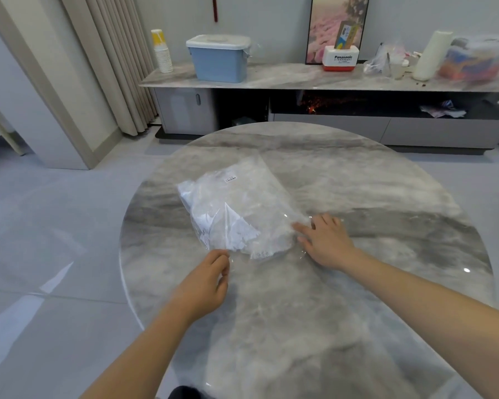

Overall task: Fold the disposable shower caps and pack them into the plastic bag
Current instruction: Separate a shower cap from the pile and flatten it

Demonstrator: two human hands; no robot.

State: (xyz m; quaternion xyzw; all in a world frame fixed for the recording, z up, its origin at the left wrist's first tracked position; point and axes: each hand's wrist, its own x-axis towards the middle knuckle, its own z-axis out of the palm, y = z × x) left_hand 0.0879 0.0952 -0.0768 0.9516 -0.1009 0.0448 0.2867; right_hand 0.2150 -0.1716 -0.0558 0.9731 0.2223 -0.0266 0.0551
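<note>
A clear plastic bag (242, 208) lies flat on the round marble table (386, 197), filled with crumpled white shower caps; a small label sits near its far end. My left hand (208, 280) pinches the bag's near edge between thumb and fingers. My right hand (326, 240) lies flat with straight fingers on the table, touching the bag's right near corner.
Behind the table runs a low marble-topped cabinet (271, 79) carrying a blue lidded bin (221, 57), stacked paper cups (162, 51), a white and red box (340, 60), a paper roll (432, 54) and bags. Curtains hang at the left. The floor is glossy tile.
</note>
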